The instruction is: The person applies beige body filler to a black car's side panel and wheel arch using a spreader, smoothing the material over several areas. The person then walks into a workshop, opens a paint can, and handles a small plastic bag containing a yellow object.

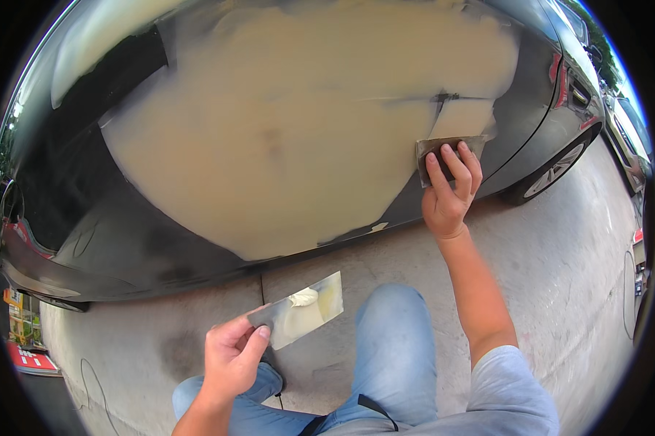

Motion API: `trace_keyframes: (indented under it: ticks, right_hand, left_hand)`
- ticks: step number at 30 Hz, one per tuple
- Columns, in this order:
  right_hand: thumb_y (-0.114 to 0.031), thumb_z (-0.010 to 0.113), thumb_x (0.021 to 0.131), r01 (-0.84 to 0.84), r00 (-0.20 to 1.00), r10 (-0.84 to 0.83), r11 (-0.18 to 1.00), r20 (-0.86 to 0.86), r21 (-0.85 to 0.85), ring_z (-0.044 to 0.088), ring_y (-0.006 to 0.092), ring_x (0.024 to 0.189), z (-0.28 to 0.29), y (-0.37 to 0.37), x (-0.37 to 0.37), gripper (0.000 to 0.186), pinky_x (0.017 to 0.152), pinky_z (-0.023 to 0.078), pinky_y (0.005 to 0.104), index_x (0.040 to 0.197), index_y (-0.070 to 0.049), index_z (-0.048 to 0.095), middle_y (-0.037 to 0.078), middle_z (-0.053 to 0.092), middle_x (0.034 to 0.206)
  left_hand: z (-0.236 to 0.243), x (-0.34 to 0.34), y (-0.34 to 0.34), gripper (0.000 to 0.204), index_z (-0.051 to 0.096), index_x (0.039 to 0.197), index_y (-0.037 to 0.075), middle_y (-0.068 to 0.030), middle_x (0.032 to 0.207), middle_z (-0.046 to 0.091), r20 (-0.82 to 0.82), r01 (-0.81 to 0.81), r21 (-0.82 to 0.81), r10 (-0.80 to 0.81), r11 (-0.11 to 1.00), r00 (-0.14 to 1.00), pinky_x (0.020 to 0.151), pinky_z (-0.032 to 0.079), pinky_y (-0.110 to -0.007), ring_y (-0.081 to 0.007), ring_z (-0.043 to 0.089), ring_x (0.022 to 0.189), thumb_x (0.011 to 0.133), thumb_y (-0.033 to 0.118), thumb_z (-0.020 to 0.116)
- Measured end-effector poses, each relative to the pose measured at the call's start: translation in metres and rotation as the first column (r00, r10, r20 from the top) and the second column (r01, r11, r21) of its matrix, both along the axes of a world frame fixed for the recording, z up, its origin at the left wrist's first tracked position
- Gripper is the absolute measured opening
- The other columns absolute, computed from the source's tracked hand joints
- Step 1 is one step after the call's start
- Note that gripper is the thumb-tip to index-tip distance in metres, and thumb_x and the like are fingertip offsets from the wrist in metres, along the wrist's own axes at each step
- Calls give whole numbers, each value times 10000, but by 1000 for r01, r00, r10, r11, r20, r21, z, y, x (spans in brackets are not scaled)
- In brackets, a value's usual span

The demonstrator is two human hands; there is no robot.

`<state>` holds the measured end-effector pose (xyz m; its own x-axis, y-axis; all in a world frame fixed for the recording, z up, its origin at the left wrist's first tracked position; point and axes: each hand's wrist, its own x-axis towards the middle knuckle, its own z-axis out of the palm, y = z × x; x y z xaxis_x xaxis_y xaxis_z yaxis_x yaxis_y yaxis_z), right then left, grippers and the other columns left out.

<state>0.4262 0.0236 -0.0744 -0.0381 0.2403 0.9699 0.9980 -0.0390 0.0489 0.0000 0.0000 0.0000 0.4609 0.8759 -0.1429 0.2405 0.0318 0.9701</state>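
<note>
My left hand point(233, 352) pinches one end of a thin flat metal plate point(284, 330), held level above the floor by my knees. A cream dollop of body filler point(304, 297) sits on it, with a smear spread around. My right hand point(452, 189) presses a dark, flat spreader point(429, 158) against the car's side, its fingers laid over the face. Just above the spreader's edge lies a paler fresh strip of filler point(464, 118). A broad beige filler patch point(291, 138) covers much of the dark car panel point(59, 174).
The car's wheel point(556, 171) stands at the right, and another vehicle point(629, 138) is parked beyond it. Concrete floor point(552, 269) runs below the car. A red-and-white item point(33, 360) and a cable point(95, 385) lie at the lower left. My jeans-clad knee point(394, 327) is bent beneath my arms.
</note>
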Motion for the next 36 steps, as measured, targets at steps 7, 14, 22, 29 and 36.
trace_keyframes:
  ticks: [7,14,22,29,36]
  right_hand:
    - [5,630,846,-20,995,9,994,-100,-103,549,354,1299,-41,-16,-23,362,1095,405,511,1150,-111,789,80,655,1308]
    - [-33,633,991,-765,154,391,629,-908,141,632,194,1133,6,-89,-82,306,940,483,327,1287,-8,707,103,679,1256]
    - [5,685,902,-992,126,166,16,-978,-125,672,295,1149,48,-126,-86,306,1002,516,391,1194,-48,759,147,724,1227]
    - [11,689,807,-46,998,51,981,22,-191,644,316,1182,72,-88,-24,307,1016,474,466,1084,-87,778,85,706,1207]
    - [20,667,800,33,993,-33,999,115,-1,628,319,1201,95,-38,8,382,1045,459,464,1137,-111,790,77,690,1240]
  left_hand:
    - [-1,13,-5,262,706,1242,-34,26,878,674,80,-56,-32,59,998,995,657,440,-221,-30,537,764,1000,37,634]
    - [-8,31,-2,182,698,1159,-26,36,883,665,86,92,-57,-87,994,993,668,438,-220,-29,526,777,1040,68,598]
    - [-5,39,-5,182,700,1175,-12,54,848,635,2,114,67,-115,991,993,642,413,-217,-21,485,747,1041,70,608]
    - [-9,28,-2,206,709,1200,-16,34,889,677,198,-39,100,19,994,980,658,426,-204,-18,527,757,1030,73,633]
    - [-13,23,-4,200,713,1177,-22,36,868,674,108,-1,68,-6,998,994,650,433,-212,-20,536,752,1010,67,647]
